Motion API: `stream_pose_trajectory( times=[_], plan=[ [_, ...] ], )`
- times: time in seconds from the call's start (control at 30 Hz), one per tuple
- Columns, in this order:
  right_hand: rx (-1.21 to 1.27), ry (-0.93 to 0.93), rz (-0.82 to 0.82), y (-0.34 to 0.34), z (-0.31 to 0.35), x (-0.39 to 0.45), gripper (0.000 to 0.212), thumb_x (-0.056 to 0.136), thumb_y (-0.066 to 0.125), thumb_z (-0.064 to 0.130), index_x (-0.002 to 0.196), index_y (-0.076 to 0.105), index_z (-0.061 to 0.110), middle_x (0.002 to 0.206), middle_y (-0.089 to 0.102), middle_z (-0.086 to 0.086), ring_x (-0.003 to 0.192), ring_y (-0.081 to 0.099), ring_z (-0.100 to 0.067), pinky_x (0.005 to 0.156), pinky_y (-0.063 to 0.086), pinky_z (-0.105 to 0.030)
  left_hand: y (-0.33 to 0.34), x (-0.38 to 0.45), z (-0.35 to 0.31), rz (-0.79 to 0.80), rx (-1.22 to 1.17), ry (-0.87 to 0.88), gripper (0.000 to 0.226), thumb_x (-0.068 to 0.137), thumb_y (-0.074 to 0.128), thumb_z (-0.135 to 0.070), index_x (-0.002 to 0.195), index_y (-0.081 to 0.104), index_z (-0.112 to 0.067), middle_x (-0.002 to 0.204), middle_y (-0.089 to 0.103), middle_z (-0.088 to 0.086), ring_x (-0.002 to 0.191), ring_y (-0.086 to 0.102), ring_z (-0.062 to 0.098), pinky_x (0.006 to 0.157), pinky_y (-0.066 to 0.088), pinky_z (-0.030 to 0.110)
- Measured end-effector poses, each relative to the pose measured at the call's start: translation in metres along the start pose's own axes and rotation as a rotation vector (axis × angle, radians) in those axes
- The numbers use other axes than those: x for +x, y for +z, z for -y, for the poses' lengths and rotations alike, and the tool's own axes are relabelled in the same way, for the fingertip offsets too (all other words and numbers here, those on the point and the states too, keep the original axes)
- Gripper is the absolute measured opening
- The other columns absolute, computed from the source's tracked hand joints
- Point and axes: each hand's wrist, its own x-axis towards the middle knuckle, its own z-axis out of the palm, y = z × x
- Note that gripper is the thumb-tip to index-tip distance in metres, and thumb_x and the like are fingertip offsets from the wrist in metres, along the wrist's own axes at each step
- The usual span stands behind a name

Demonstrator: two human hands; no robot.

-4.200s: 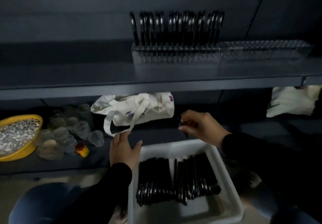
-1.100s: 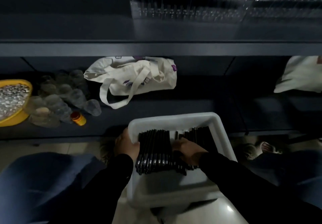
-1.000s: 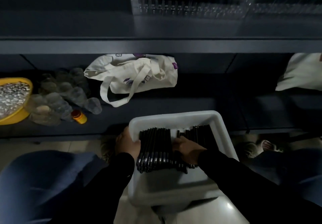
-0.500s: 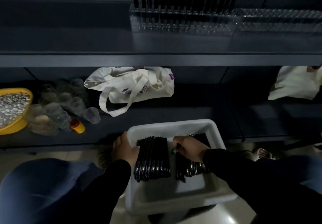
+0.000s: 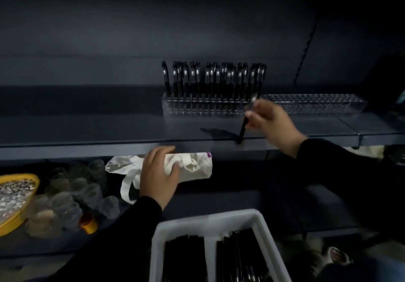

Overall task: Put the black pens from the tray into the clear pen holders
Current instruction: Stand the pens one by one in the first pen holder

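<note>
My right hand [image 5: 270, 120] pinches one black pen [image 5: 242, 131], held nearly upright over the upper shelf, just in front of the right end of the left clear pen holder [image 5: 206, 107]. That holder carries several black pens standing in rows. A second clear holder [image 5: 315, 103] to its right stands without pens. My left hand [image 5: 158, 175] hovers with relaxed fingers below the shelf edge, in front of a cloth bag. The white tray [image 5: 210, 219] at the bottom holds two piles of black pens [image 5: 238, 257].
A cream tote bag [image 5: 192, 166] lies on the lower shelf behind my left hand. To the left are clear plastic cups [image 5: 72, 196], a small orange-capped bottle [image 5: 88, 224] and a yellow bowl [image 5: 13, 222] of small pieces. The upper shelf's front edge [image 5: 87, 148] juts out.
My right hand has lifted out of the tray with one pen and risen to the upper shelf. My left hand has left the tray rim and moved up. The view has tilted upward.
</note>
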Motion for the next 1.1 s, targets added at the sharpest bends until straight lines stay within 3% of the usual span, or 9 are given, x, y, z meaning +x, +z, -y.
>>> stream_pose_trajectory(
  times=[0.07, 0.17, 0.23, 0.33, 0.6, 0.77, 0.87, 0.93, 1.1],
  plan=[
    [-0.041, -0.023, -0.082, -0.019, 0.016, 0.027, 0.014, 0.097, 0.050, 0.007, 0.083, 0.049, 0.009, 0.074, 0.056, -0.004, 0.057, 0.056, -0.006, 0.062, 0.051, -0.022, -0.002, 0.026, -0.010, -0.011, -0.013, -0.044, 0.029, 0.086, 0.063, -0.007, 0.115, 0.060, -0.008, 0.119, 0.055, 0.005, 0.115, 0.045, 0.018, 0.095, 0.025, 0.013],
    [-0.083, -0.017, -0.243, -0.040, 0.022, 0.065, 0.024, 0.097, 0.052, 0.013, 0.073, 0.049, 0.018, 0.073, 0.058, -0.004, 0.063, 0.058, -0.012, 0.064, 0.049, -0.030, -0.001, 0.067, -0.016, -0.008, 0.023, -0.117, 0.039, 0.089, 0.063, -0.018, 0.125, 0.054, -0.009, 0.130, 0.048, 0.008, 0.125, 0.038, 0.023, 0.104, 0.028, 0.025],
    [-0.074, 0.031, -0.299, -0.048, 0.020, 0.085, 0.024, 0.097, 0.051, 0.012, 0.074, 0.051, 0.018, 0.075, 0.057, -0.004, 0.072, 0.058, -0.018, 0.069, 0.048, -0.034, 0.003, 0.095, -0.014, 0.060, 0.074, -0.231, 0.053, 0.088, 0.065, -0.029, 0.134, 0.046, -0.010, 0.139, 0.041, 0.010, 0.131, 0.032, 0.029, 0.111, 0.025, 0.035],
    [-0.092, 0.055, -0.339, -0.051, 0.014, 0.109, 0.027, 0.095, 0.052, 0.009, 0.069, 0.053, 0.016, 0.071, 0.055, -0.002, 0.073, 0.056, -0.019, 0.070, 0.048, -0.036, 0.015, 0.128, 0.000, 0.212, 0.180, -0.367, 0.070, 0.086, 0.063, -0.045, 0.141, 0.038, -0.011, 0.144, 0.036, 0.014, 0.133, 0.030, 0.034, 0.109, 0.026, 0.039],
    [-0.302, -0.012, -0.248, -0.046, 0.000, 0.127, 0.013, 0.097, 0.051, 0.013, 0.093, 0.056, 0.001, 0.084, 0.058, -0.011, 0.076, 0.054, -0.022, 0.070, 0.043, -0.033, 0.035, 0.157, 0.021, 0.220, 0.358, -0.359, 0.074, 0.082, 0.059, -0.059, 0.137, 0.045, -0.012, 0.139, 0.041, 0.017, 0.129, 0.037, 0.035, 0.105, 0.030, 0.042],
    [-0.316, -0.045, -0.226, -0.049, -0.001, 0.128, 0.012, 0.097, 0.050, 0.013, 0.085, 0.053, 0.010, 0.071, 0.054, 0.003, 0.070, 0.053, -0.019, 0.069, 0.043, -0.033, 0.037, 0.159, 0.024, 0.200, 0.365, -0.357, 0.074, 0.079, 0.061, -0.062, 0.133, 0.049, -0.013, 0.135, 0.045, 0.017, 0.127, 0.039, 0.035, 0.105, 0.030, 0.043],
    [-0.331, -0.010, -0.196, -0.048, -0.008, 0.125, 0.026, 0.096, 0.052, 0.013, 0.072, 0.047, 0.020, 0.072, 0.054, -0.005, 0.072, 0.053, -0.023, 0.068, 0.042, -0.036, 0.037, 0.158, 0.025, 0.184, 0.366, -0.340, 0.071, 0.080, 0.061, -0.061, 0.130, 0.052, -0.011, 0.132, 0.047, 0.018, 0.125, 0.041, 0.036, 0.104, 0.031, 0.044],
    [-0.353, 0.036, -0.153, -0.044, -0.020, 0.121, 0.025, 0.095, 0.053, 0.010, 0.072, 0.048, 0.018, 0.075, 0.055, -0.010, 0.074, 0.053, -0.024, 0.069, 0.043, -0.041, 0.037, 0.156, 0.025, 0.168, 0.360, -0.325, 0.068, 0.081, 0.062, -0.058, 0.128, 0.054, -0.010, 0.130, 0.048, 0.019, 0.123, 0.042, 0.036, 0.104, 0.033, 0.044],
    [-0.339, 0.092, -0.163, -0.035, -0.034, 0.112, 0.029, 0.094, 0.055, 0.010, 0.067, 0.044, 0.016, 0.067, 0.054, -0.010, 0.060, 0.047, -0.017, 0.065, 0.037, -0.031, 0.037, 0.155, 0.026, 0.140, 0.376, -0.305, 0.066, 0.081, 0.063, -0.056, 0.127, 0.055, -0.009, 0.128, 0.050, 0.020, 0.121, 0.043, 0.037, 0.101, 0.034, 0.042]
  ],
)
